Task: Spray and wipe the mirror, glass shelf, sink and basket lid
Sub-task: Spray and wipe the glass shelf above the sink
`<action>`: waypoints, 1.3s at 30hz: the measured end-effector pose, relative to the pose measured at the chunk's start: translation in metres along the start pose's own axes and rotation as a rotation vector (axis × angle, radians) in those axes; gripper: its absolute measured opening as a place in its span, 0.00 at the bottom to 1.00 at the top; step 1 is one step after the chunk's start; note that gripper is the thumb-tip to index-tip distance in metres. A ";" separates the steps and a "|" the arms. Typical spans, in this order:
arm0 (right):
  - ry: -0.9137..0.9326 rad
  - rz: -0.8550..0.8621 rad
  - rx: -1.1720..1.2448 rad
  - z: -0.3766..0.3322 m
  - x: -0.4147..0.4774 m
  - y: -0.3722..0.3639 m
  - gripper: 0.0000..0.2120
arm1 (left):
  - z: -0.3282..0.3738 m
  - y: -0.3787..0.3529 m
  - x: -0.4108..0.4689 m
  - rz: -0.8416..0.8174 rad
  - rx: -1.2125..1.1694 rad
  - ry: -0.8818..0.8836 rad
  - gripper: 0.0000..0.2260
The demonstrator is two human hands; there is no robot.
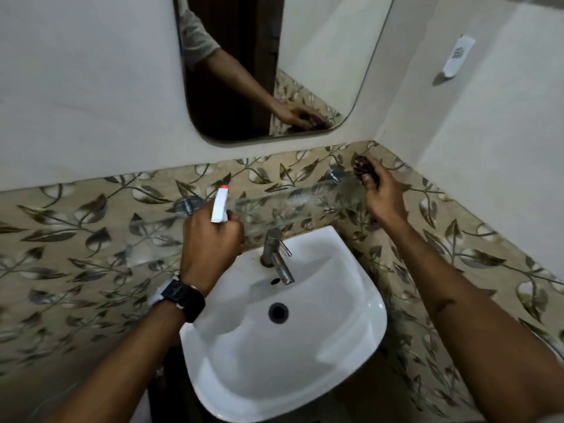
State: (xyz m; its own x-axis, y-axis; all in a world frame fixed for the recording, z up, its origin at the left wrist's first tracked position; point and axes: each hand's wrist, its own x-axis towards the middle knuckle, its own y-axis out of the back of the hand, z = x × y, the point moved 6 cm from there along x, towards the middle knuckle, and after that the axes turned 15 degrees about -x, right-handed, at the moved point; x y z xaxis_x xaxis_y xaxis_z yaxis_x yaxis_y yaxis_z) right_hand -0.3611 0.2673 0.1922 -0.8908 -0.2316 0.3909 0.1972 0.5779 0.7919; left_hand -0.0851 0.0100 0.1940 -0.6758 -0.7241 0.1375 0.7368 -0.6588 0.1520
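Note:
My left hand grips a spray bottle; only its white head with a red tip shows, aimed at the glass shelf. The shelf runs along the leaf-patterned tiles on two metal pegs, just above the white sink. My right hand holds a bunched dark cloth at the shelf's right end, close to the right peg. The rounded mirror hangs on the wall above and reflects my right arm and the cloth. The basket lid is out of view.
A steel tap stands at the sink's back rim, below the shelf, between my two hands. The side wall closes in on the right and carries a small white fitting. A black watch is on my left wrist.

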 end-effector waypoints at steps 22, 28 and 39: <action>0.077 -0.198 -0.234 -0.040 -0.006 -0.090 0.19 | -0.013 0.053 0.003 0.127 -0.052 0.084 0.06; 0.088 -0.197 -0.210 -0.084 -0.036 -0.101 0.20 | -0.011 0.070 -0.003 0.149 -0.069 0.080 0.06; 0.183 -0.193 -0.064 -0.176 -0.106 -0.121 0.19 | -0.016 0.112 -0.020 0.173 -0.044 0.085 0.05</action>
State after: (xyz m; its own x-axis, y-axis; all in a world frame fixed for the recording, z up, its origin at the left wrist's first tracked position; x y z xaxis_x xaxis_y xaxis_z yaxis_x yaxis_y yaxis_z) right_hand -0.2181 0.0844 0.1378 -0.8265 -0.4740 0.3036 0.0619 0.4596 0.8860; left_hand 0.0111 -0.0522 0.1928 -0.5365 -0.8406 0.0746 0.8431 -0.5300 0.0904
